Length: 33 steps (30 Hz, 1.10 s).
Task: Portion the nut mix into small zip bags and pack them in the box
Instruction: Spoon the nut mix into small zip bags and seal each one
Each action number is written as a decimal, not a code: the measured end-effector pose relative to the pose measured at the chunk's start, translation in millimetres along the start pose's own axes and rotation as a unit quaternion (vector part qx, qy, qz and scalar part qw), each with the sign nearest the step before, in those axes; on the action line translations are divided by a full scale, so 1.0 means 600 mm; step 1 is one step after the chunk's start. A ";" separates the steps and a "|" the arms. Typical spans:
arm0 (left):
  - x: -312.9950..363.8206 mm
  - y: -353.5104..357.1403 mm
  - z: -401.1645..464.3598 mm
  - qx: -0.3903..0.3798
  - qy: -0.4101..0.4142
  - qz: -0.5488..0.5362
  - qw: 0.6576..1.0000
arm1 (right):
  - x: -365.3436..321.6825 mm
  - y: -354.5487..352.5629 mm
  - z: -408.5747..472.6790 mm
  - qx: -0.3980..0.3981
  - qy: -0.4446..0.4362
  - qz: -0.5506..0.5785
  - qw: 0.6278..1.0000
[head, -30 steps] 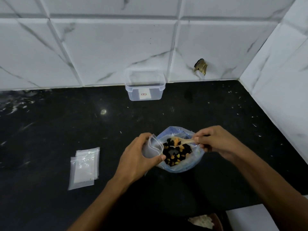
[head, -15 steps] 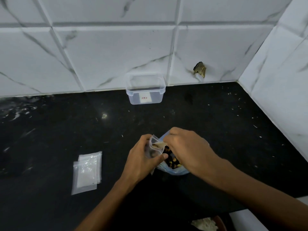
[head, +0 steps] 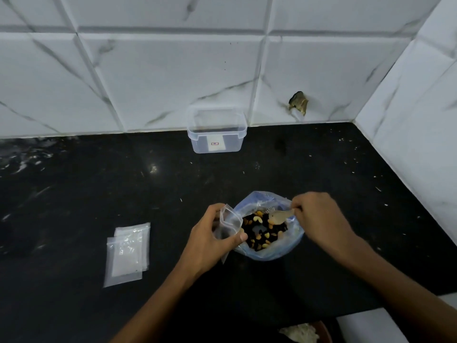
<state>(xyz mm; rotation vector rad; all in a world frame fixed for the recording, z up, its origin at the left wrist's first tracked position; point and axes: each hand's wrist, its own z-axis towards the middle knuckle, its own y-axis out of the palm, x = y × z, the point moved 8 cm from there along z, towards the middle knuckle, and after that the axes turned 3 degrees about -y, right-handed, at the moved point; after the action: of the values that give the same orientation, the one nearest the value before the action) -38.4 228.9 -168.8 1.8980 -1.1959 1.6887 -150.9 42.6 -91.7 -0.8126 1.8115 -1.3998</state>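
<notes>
A large clear bag (head: 284, 251) of cashews and dark raisins, the nut mix (head: 259, 231), lies open on the black counter. My left hand (head: 210, 241) grips a small clear zip bag (head: 228, 222) by its open mouth, right beside the big bag's left edge. My right hand (head: 319, 219) pinches the handle of a pale spoon (head: 278, 216) whose bowl hovers over the nut mix. A clear plastic box (head: 216, 129) without a lid stands against the back wall.
Two flat empty zip bags (head: 128, 251) lie overlapping on the counter to the left. White tiled walls close the back and the right side. A brownish round object (head: 306, 332) shows below the counter's front edge.
My right hand has drawn the spoon back from the small bag's mouth to over the nut mix. The left hand still holds the small bag in the same place.
</notes>
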 end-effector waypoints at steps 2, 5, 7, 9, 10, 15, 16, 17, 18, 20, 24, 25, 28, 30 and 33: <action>0.001 0.004 0.001 -0.011 -0.002 0.000 1.000 | 0.001 0.042 0.006 -0.027 0.005 -0.026 0.999; 0.007 0.007 0.002 -0.018 -0.003 -0.003 1.000 | -0.009 0.077 0.009 -0.032 0.002 -0.005 0.999; 0.009 0.009 0.003 -0.020 -0.005 -0.010 1.000 | -0.012 0.079 0.008 0.015 0.010 0.046 0.999; 0.009 0.012 0.004 -0.020 -0.010 -0.014 1.000 | -0.013 0.078 0.008 0.033 0.008 0.072 0.997; 0.009 0.013 0.004 -0.020 -0.012 -0.015 1.000 | -0.013 0.080 0.010 0.035 0.005 0.085 0.996; 0.012 0.016 0.005 -0.019 -0.008 -0.016 1.000 | -0.009 0.109 0.024 -0.023 0.020 0.116 0.993; 0.012 0.017 0.005 -0.019 -0.007 -0.015 1.000 | -0.010 0.113 0.027 -0.024 0.017 0.125 0.992; 0.012 0.017 0.004 -0.019 -0.007 -0.014 1.000 | -0.012 0.117 0.029 -0.028 0.015 0.139 0.990; 0.012 0.018 0.004 -0.020 -0.007 -0.013 1.000 | -0.013 0.123 0.031 -0.038 0.018 0.152 0.987; 0.011 0.020 0.003 -0.023 -0.010 -0.012 1.000 | -0.012 0.136 0.034 -0.059 0.028 0.180 0.982; 0.010 0.019 0.000 -0.025 -0.014 -0.018 0.999 | -0.004 0.146 0.033 -0.087 0.071 0.252 0.961; 0.009 0.017 -0.001 -0.024 -0.014 -0.020 0.999 | 0.000 0.146 0.031 -0.092 0.086 0.277 0.953; 0.008 0.011 -0.001 -0.018 -0.013 -0.011 1.000 | 0.013 0.139 0.023 -0.094 0.118 0.332 0.931; 0.009 0.008 0.000 -0.013 -0.011 -0.008 1.000 | 0.022 0.130 0.018 -0.092 0.131 0.365 0.917; 0.012 0.005 0.000 -0.012 -0.012 -0.007 1.000 | 0.034 0.111 0.008 -0.090 0.147 0.419 0.891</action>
<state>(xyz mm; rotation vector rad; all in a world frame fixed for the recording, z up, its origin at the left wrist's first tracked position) -41.2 224.7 -163.1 1.9133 -1.2033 1.6427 -162.2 38.1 -160.5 0.1559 2.1560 -0.8026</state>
